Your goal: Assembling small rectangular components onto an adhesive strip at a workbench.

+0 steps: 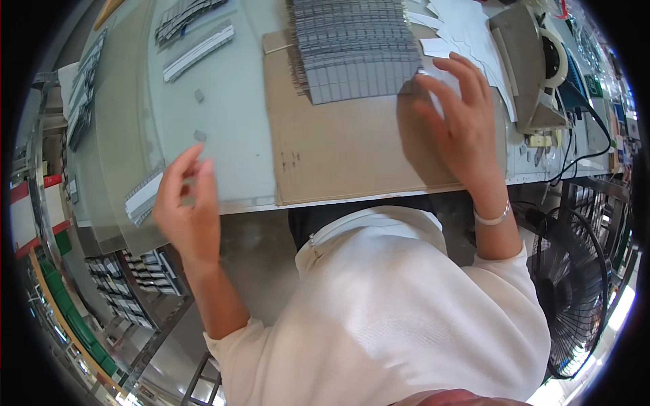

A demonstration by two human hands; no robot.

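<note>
My right hand (467, 118) hovers beside the right edge of a stack of grey segmented strips (359, 78), fingers spread and slightly curled, with nothing visible in them. The stack is layered in overlapping rows on a brown cardboard sheet (338, 149). My left hand (189, 210) is over the near left part of the table, a little blurred, thumb and forefinger apart. Just beyond its fingertips lies a small grey rectangular piece (200, 135). A second small grey piece (199, 95) sits farther back. Next to the left hand is a pale strip with a segmented edge (144, 197).
More strips (198, 51) lie at the back left, and others (84, 88) along the left edge. White paper sheets (467, 34) and a beige device with a curved handle (531, 74) stand to the right. A black fan (569, 291) is beside my right arm.
</note>
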